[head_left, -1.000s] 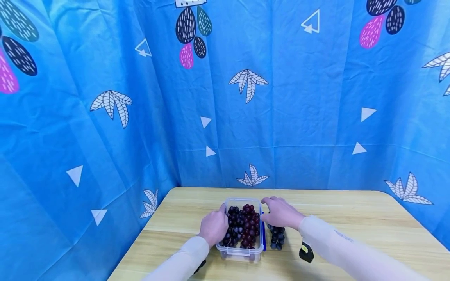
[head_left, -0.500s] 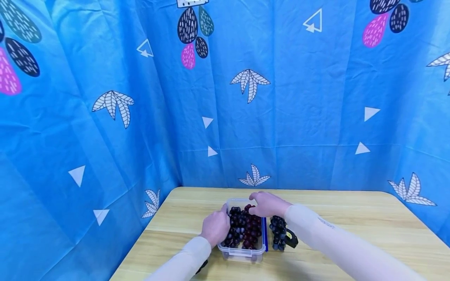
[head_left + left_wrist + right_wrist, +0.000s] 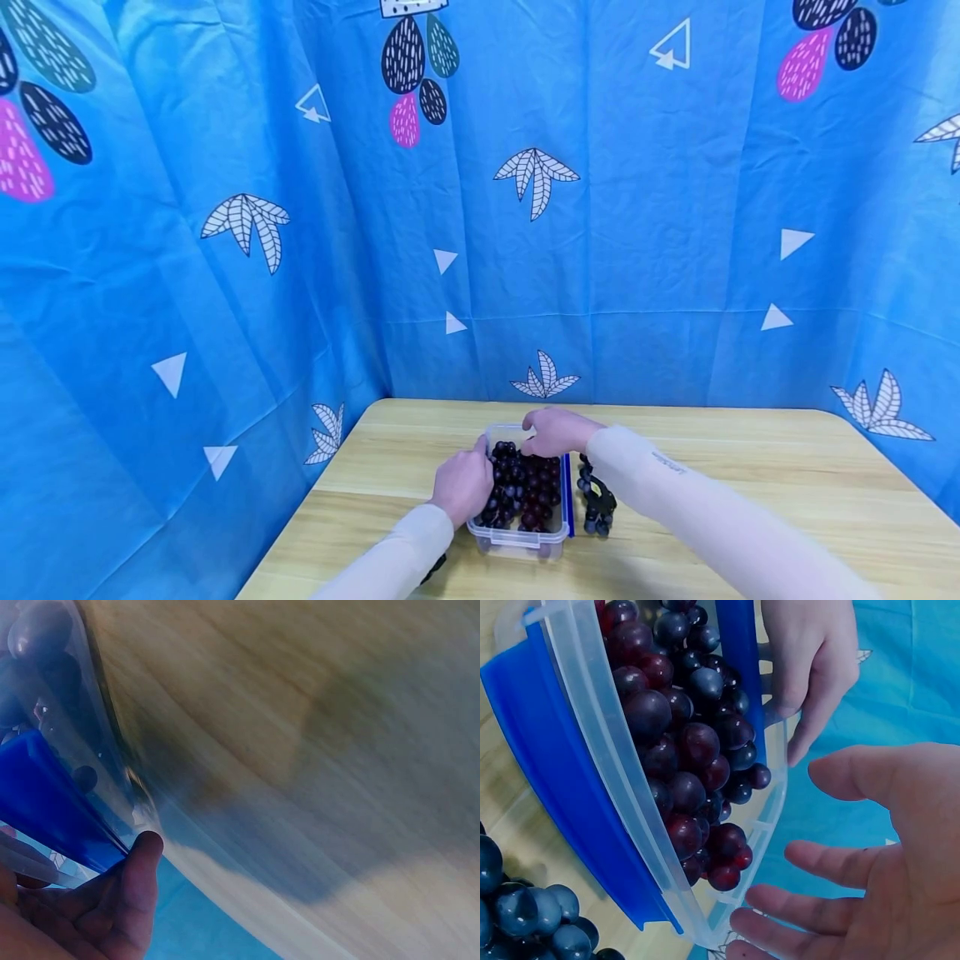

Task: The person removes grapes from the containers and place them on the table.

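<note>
A clear plastic food container (image 3: 517, 539) with blue side flaps holds a dark bunch of grapes (image 3: 507, 483) and a redder bunch of grapes (image 3: 542, 500). My left hand (image 3: 463, 483) grips the container's left side at the rim; in the left wrist view its fingers (image 3: 141, 881) curl by the blue flap (image 3: 56, 795). Over the far end of the container hovers my right hand (image 3: 557, 433). In the right wrist view its fingers (image 3: 832, 862) are spread apart, close to the red grapes (image 3: 727, 844), with nothing between them.
Another dark bunch of grapes (image 3: 590, 527) lies on the wooden table (image 3: 720, 467) just right of the container, partly covered by the black wrist camera (image 3: 602, 497). A blue patterned curtain (image 3: 645, 250) hangs behind and along the sides of the table.
My right hand has moved left, from above the loose grapes beside the container to over its far end. My left hand has kept its hold on the container's left side.
</note>
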A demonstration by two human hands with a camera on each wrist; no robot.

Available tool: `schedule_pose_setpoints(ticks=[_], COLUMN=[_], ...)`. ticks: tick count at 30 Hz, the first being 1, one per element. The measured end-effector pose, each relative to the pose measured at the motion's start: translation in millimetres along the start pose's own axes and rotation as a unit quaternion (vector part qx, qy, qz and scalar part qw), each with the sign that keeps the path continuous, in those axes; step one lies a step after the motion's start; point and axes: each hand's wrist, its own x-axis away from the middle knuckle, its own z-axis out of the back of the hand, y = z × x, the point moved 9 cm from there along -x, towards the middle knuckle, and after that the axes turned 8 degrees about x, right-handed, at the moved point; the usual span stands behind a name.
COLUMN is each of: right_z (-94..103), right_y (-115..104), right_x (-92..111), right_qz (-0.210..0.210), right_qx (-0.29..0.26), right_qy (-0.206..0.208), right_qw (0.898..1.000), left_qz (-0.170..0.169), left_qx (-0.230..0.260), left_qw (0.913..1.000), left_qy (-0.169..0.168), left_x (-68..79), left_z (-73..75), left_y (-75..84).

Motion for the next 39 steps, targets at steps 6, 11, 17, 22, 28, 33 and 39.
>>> schedule_pose_setpoints(ticks=[6,11,17,22,28,33,39], right_z=[-7.6,-11.4,-12.0,-15.9,-23.1,-28.2,-34.8], right_y=[0,2,1,0,-5,-7,-3], right_x=[-8,-14,-22,-29,-33,-34,-40], right_qz=[0.004,0.001,0.000,-0.001,0.007,0.011,0.009], right_qx=[0.008,0.009,0.030,0.048,0.073,0.079,0.083], right_qy=[-0.020,-0.023,-0.016,-0.020,-0.034,-0.042,-0.055], right_qw=[1.000,1.000,0.999,0.999,0.997,0.996,0.995], left_qz=[0.008,0.003,-0.002,0.004,0.007,0.005,0.004], left_qx=[0.004,0.003,0.003,0.006,0.003,0.006,0.015], left_qw=[1.0000,1.0000,0.9999,0.9999,0.9999,0.9998,0.9998], left_qy=[-0.003,0.005,0.012,0.009,0.013,0.021,0.013], left_x=[0.3,-0.7,-3.0,-3.3,-1.3,-0.5,0.2], left_z=[-1.2,-0.5,1.1,0.0,-0.7,-0.1,2.0], left_y=[-0.9,-0.6,-1.4,-2.8,-3.1,-3.1,-2.1])
